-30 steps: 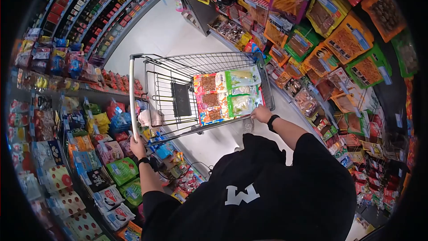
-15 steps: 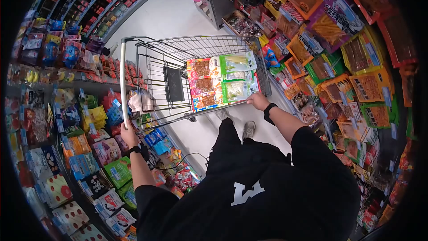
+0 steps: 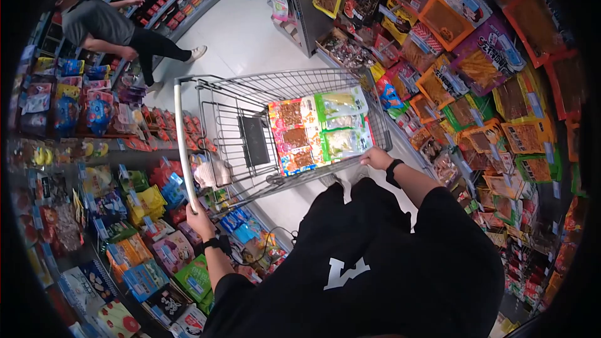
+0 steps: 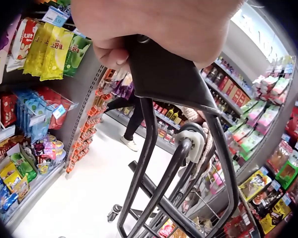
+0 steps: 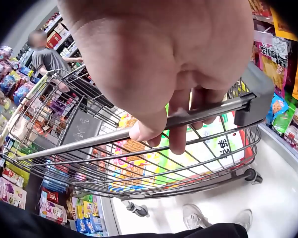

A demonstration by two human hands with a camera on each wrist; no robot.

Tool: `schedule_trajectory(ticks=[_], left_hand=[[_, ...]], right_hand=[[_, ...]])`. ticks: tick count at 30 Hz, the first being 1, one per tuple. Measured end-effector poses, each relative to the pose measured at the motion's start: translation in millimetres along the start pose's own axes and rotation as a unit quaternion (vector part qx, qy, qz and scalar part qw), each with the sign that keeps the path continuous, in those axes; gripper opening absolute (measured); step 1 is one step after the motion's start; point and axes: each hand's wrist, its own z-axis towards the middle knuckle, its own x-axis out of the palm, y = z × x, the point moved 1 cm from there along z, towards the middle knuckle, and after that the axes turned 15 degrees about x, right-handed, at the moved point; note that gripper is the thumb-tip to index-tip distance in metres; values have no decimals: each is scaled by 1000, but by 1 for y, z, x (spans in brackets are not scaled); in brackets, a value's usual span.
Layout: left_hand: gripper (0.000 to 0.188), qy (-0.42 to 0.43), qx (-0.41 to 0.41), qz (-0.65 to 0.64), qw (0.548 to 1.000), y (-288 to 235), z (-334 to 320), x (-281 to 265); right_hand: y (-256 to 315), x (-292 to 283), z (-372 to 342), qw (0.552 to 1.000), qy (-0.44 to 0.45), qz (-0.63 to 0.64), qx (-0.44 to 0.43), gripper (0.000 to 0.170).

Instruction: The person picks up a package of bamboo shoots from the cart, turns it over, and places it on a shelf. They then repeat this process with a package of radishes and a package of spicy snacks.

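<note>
L hand (image 3: pixel 200 223) grips near end of a shopping cart's (image 3: pixel 255 141) white handle (image 3: pixel 183 144), snack bags (image 3: pixel 148 203) close by; passer-by (image 3: pixel 100 28) strides beyond it & might get bumped if cart swings. Btwn hands, flat food packs (image 3: pixel 294 136) lie in cart, liable to slide w/ a sudden stop. R hand (image 3: pixel 377 158) curls over side rim (image 5: pixel 79 144); hanging packs (image 3: pixel 482 56) to its R could snag if cart drifts.

The shopping cart (image 5: pixel 89 142) is smooth, dully shining metal, its handle bar (image 3: pixel 181 131) smooth and its end bracket (image 4: pixel 166 79) matt, both plastic-looking, while the snack packets (image 3: pixel 294 136) are glossy plastic film, the floor (image 3: pixel 222 31) smooth and faintly shiny, the T-shirt (image 3: pixel 407 269) matt cloth.
</note>
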Motion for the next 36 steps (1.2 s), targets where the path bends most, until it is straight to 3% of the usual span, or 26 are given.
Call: schedule_trajectory(ticks=[4,6,8,10,11,12,14,16,17,20,21,22,24,28,30,32,34,36], left_hand=[[32,30,-50,-39,998,-7,6,-3],[32,41,-12,-6,999,27,7,0],[33,56,-36,-16,998,26,10,2],[32,43,114,136,983,8,11,-3],[34,31,106,293,950,-27,14,-8],[35,-51,162,319,932,-39,16,-8],[29,-73,166,226,957,-90,17,3],[22,-55,143,22,988,-115,10,46],[20,13,140,-35,989,-132,4,71],[10,237,179,-170,940,-182,-4,161],[9,265,184,-216,922,-193,-10,196],[9,329,164,-191,910,-208,-10,225],[10,360,227,-243,872,-211,-18,298],[16,487,172,-229,825,-212,-28,405],[19,473,164,-198,843,-203,-37,443],[26,514,107,-183,831,-177,-51,484],[31,537,-2,-181,824,-174,-59,497],[33,518,-18,-178,836,-169,-61,517]], right_hand=[[10,-5,-4,997,66,12,36,25],[13,-6,-8,997,67,-7,31,22],[16,-7,-13,997,55,-26,52,20],[17,-8,-19,997,29,-56,44,22],[19,-6,-22,996,3,-86,34,23],[24,-5,-23,996,3,-81,37,23],[31,-9,-29,997,-56,-38,29,28],[39,-19,-28,998,-44,-26,34,32],[40,-19,-21,997,-70,-1,12,31],[41,-26,9,993,-108,42,27,29],[37,-30,22,988,-140,54,35,28],[34,-32,33,982,-173,64,44,27],[33,-47,52,968,-176,140,107,28],[-22,-34,110,952,-169,163,198,35],[-37,-25,127,946,-161,163,230,38],[-42,-20,135,928,-191,171,272,47],[-40,-21,143,922,-159,190,296,54],[-43,-25,155,918,-165,196,303,53]])
